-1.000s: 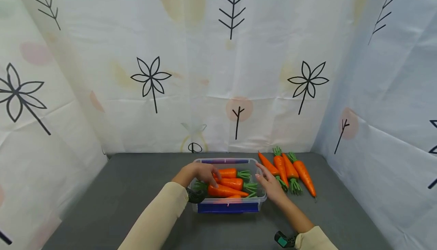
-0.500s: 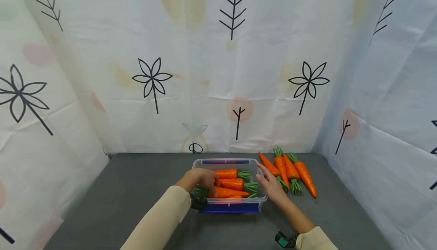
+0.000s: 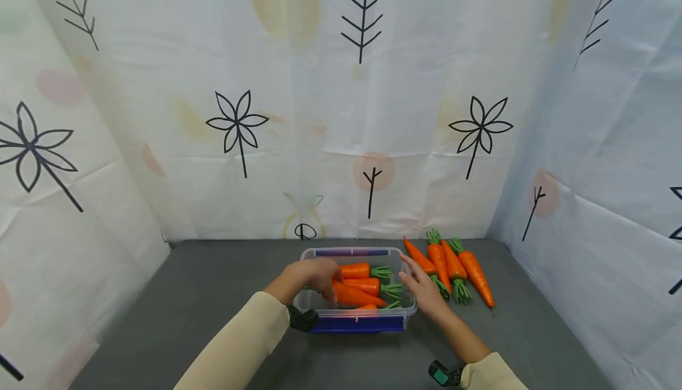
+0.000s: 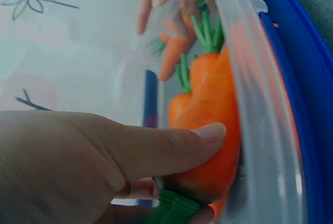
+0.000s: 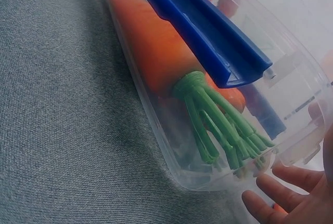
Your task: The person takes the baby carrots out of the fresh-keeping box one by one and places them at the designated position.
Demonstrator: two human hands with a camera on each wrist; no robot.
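A clear plastic box with blue latches (image 3: 357, 324) holds several orange carrots with green tops. My left hand (image 3: 314, 276) reaches over its left side and grips the front carrot (image 3: 358, 296) near the green stem end. In the left wrist view, the thumb lies across that carrot (image 4: 216, 91) and fingers show beneath it. Two more carrots, one of them the middle carrot (image 3: 362, 286), lie behind it with their tops to the right. My right hand (image 3: 428, 296) rests at the box's right end, its fingers extended in the right wrist view, holding nothing.
Several loose carrots (image 3: 478, 279) lie on the grey table (image 3: 229, 283) to the right of the box, behind my right hand. A patterned white cloth (image 3: 319, 112) hangs at the back and both sides.
My left hand has come down from above the front carrot to grip it near its stem end. That carrot has shifted very slightly. The right hand stays at the box's right end.
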